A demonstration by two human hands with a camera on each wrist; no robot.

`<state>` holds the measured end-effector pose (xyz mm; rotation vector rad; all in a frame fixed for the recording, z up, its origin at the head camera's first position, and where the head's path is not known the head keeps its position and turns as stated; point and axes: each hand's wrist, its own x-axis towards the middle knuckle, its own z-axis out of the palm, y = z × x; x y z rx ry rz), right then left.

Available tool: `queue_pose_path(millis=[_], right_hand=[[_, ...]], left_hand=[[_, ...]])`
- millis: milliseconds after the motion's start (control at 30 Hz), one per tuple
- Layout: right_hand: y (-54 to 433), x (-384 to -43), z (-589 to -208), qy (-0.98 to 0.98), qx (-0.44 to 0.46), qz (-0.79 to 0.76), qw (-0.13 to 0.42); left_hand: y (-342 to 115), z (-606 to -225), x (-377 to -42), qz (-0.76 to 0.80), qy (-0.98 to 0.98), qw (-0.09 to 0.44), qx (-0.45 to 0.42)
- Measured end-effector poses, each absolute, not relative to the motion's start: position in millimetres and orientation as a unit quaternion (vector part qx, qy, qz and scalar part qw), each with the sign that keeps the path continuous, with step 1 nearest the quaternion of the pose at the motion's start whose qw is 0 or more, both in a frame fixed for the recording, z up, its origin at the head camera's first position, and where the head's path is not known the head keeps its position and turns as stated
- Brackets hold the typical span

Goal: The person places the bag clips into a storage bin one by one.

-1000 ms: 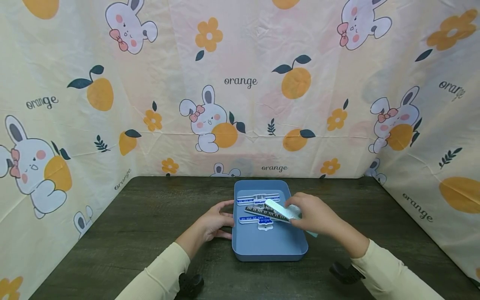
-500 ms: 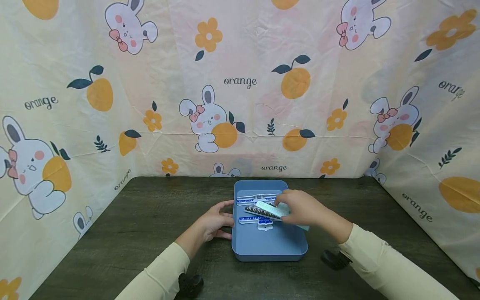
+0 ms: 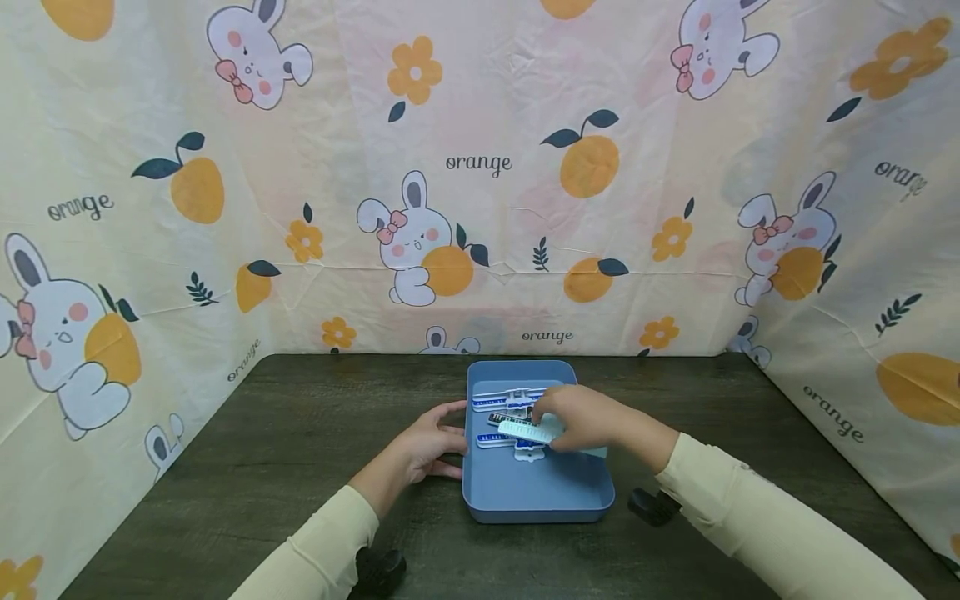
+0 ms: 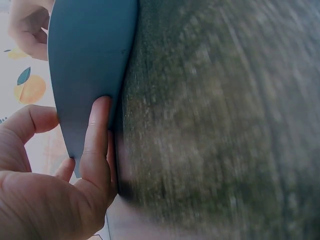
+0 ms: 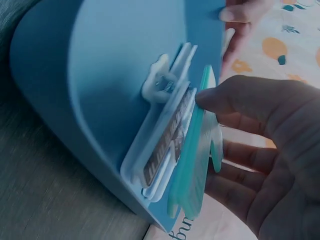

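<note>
My right hand (image 3: 588, 421) pinches a mint-green long clip (image 5: 192, 165) between thumb and fingers, over the shallow blue tray (image 3: 540, 492). In the head view the clip slants across the others, and part of it is hidden behind the hand. Below it in the tray lie a white clip with a blue ruled strip (image 3: 491, 405) at the back, a black-strip clip (image 3: 497, 418) and another blue-and-white clip (image 3: 492, 440) nearer me. My left hand (image 3: 435, 442) rests its fingertips against the tray's left wall, fingers spread along the outside (image 4: 97, 125).
The tray stands on a dark wood-grain table (image 3: 337, 433). A cloth (image 3: 510, 208) printed with rabbits and oranges hangs behind and at both sides. A black wrist device (image 3: 654, 507) shows under the right sleeve, another (image 3: 381, 571) under the left.
My right hand has moved left over the tray with the mint-green clip, which has turned closer to level in the head view. The left hand has stayed at the tray's wall.
</note>
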<state>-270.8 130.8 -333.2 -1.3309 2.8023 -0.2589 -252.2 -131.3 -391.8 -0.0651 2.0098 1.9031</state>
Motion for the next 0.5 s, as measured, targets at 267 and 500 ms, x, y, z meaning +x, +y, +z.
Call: queue_pose_path(millis=[267,500], right_hand=[[123.3,-272.6,-340.0,0.891,-0.444,-0.081,0.04],[117.7,-266.9,-341.5,0.887,-0.452,-0.084,0.05]], left_hand=[[-131.5,-391.6,-251.8,0.674,0.715,0.184,-0.026],[-131.4,-391.6,-252.2,0.674,0.715,0.183,-0.028]])
